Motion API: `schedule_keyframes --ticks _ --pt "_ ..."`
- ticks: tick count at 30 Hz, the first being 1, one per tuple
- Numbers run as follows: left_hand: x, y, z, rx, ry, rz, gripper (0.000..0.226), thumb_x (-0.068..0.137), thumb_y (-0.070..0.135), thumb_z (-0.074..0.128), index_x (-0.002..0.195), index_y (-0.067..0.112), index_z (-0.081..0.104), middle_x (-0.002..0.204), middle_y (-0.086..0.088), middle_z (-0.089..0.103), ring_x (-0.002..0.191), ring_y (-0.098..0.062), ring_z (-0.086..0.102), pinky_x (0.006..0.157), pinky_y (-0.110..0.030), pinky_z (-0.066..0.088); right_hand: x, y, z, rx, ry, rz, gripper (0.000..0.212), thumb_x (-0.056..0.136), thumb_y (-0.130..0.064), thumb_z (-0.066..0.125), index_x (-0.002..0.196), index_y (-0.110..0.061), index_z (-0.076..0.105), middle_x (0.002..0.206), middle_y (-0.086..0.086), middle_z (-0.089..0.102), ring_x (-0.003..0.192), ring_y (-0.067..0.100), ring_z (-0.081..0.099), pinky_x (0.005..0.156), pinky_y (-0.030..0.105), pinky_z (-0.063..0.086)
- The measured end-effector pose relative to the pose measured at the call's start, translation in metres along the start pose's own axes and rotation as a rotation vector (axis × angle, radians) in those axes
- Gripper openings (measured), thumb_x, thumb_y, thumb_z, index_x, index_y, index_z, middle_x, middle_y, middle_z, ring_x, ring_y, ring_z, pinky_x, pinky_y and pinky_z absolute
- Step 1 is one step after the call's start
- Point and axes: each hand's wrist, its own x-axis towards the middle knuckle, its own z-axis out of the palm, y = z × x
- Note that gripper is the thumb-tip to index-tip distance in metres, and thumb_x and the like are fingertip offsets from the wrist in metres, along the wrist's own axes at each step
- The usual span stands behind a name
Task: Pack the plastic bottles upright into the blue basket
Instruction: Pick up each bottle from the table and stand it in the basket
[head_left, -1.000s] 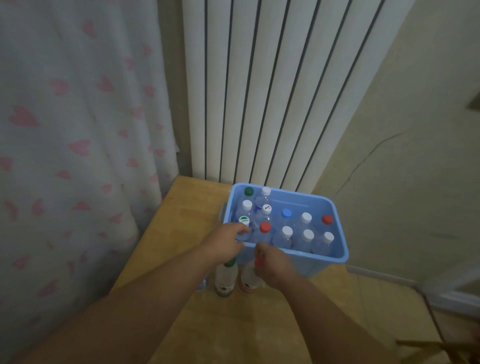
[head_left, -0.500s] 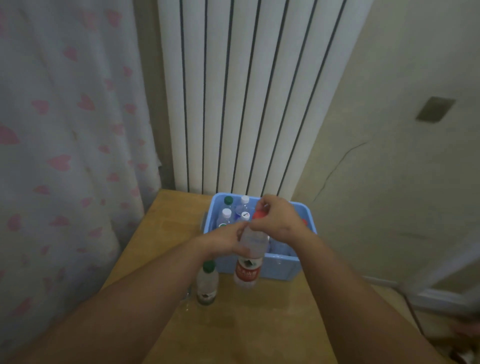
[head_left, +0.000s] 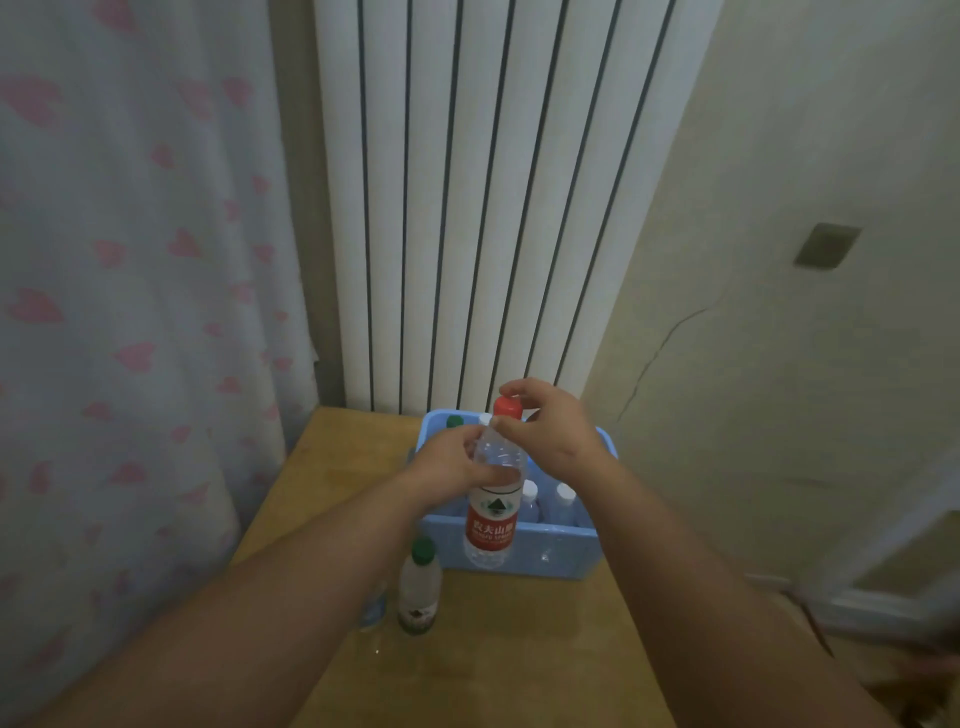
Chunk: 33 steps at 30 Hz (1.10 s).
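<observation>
Head view: we see the bottle (head_left: 493, 499) held upright, its long axis running from the base at 6 o'clock to the red cap (head_left: 508, 406) at 12, leaning a touch toward 1. It is clear plastic with a red label. It is off the counter, and its lower half crosses the near wall of the basket (head_left: 563, 553).

Our left hand (head_left: 452, 467) comes in from 8 o'clock, with its fingers curled round the bottle's shoulder just above the label. Our right hand (head_left: 553, 434) sits at 2 o'clock of the bottle and pinches the cap between thumb and fingertips.

Inside the blue basket, bottles stand upright; two white caps (head_left: 530, 488) show near the front and a green one at the far left corner. At 7 o'clock of the basket a green-capped bottle (head_left: 420, 587) stands on the counter, and another bottle beside it is mostly hidden by our left forearm.

The counter (head_left: 519, 654) is light wood. Behind it, at 12, rises a white ribbed radiator (head_left: 493, 208). A curtain (head_left: 130, 260) with pink hearts hangs at 9, and a cracked pale wall (head_left: 779, 389) stands at 3.
</observation>
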Motion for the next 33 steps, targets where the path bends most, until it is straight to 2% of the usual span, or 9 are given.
schedule_keyframes --ticks 4,8,12,15,17,23,26,30,33 --pt "0.000 -0.007 -0.009 0.003 0.042 0.002 0.054 0.073 0.036 0.083 0.121 0.027 0.061 0.112 0.008 0.069 0.105 -0.016 0.065 0.082 -0.034 0.057 -0.003 -0.007 0.010 -0.010 0.042 0.013 0.043 0.084 -0.033 0.070 0.124 -0.030 0.056 0.110 -0.009 0.062 0.092 0.011 0.059 0.077 0.026 0.047" --pt "0.004 0.000 -0.021 0.006 0.034 0.039 0.052 0.074 0.034 0.083 0.121 0.027 0.060 0.110 0.010 0.068 0.105 -0.016 0.065 0.071 -0.025 0.052 -0.003 -0.015 0.013 -0.011 0.107 -0.009 0.040 0.088 -0.036 0.065 0.126 -0.032 0.055 0.117 -0.008 0.063 0.093 0.010 0.058 0.082 0.029 0.049" --pt "0.018 0.022 -0.026 0.052 0.040 0.078 0.057 0.076 0.033 0.081 0.127 0.026 0.057 0.116 0.008 0.065 0.103 -0.014 0.060 0.075 -0.027 0.052 0.002 -0.021 0.005 -0.006 0.197 -0.025 0.041 0.090 -0.036 0.061 0.130 -0.032 0.053 0.120 -0.012 0.061 0.086 0.005 0.055 0.077 0.025 0.045" --pt "0.032 0.038 -0.024 0.035 0.033 0.110 0.052 0.076 0.033 0.081 0.123 0.029 0.059 0.108 0.011 0.064 0.098 -0.012 0.059 0.073 -0.026 0.050 0.012 -0.020 -0.003 0.012 0.233 -0.025 0.045 0.090 -0.033 0.060 0.134 -0.034 0.049 0.121 -0.013 0.060 0.080 0.002 0.054 0.077 0.027 0.047" --pt "0.044 0.049 -0.021 0.004 0.021 0.124 0.049 0.077 0.032 0.081 0.121 0.031 0.060 0.102 0.015 0.063 0.099 -0.011 0.058 0.078 -0.028 0.051 0.022 -0.017 -0.010 0.025 0.234 -0.027 0.047 0.089 -0.032 0.059 0.134 -0.035 0.047 0.118 -0.013 0.059 0.081 0.002 0.053 0.076 0.026 0.046" --pt "0.091 0.066 -0.001 0.009 0.029 0.131 0.052 0.079 0.029 0.079 0.126 0.031 0.058 0.120 0.006 0.065 0.108 -0.016 0.059 0.093 -0.037 0.051 0.061 0.011 -0.037 0.024 0.240 -0.029 0.045 0.088 -0.033 0.062 0.131 -0.036 0.050 0.116 -0.011 0.060 0.086 0.004 0.054 0.077 0.027 0.046" --pt "0.119 0.067 0.008 0.037 0.045 0.117 0.055 0.078 0.026 0.080 0.128 0.030 0.058 0.121 0.005 0.066 0.114 -0.019 0.061 0.099 -0.044 0.051 0.084 0.031 -0.047 0.011 0.226 -0.031 0.044 0.086 -0.036 0.065 0.128 -0.035 0.053 0.117 -0.010 0.061 0.095 0.010 0.056 0.079 0.028 0.048" --pt "0.156 0.062 0.020 0.082 0.057 0.108 0.055 0.076 0.027 0.082 0.125 0.032 0.059 0.115 0.009 0.067 0.110 -0.016 0.063 0.096 -0.042 0.052 0.117 0.058 -0.052 0.009 0.215 -0.023 0.037 0.084 -0.038 0.068 0.119 -0.033 0.056 0.109 -0.011 0.063 0.091 0.010 0.059 0.079 0.030 0.051" --pt "0.181 0.051 0.029 0.133 0.070 0.093 0.054 0.076 0.026 0.082 0.124 0.031 0.058 0.112 0.009 0.065 0.104 -0.013 0.061 0.089 -0.032 0.052 0.141 0.081 -0.046 0.034 0.193 -0.020 0.031 0.083 -0.036 0.069 0.112 -0.033 0.058 0.102 -0.012 0.063 0.087 0.010 0.059 0.079 0.034 0.054"
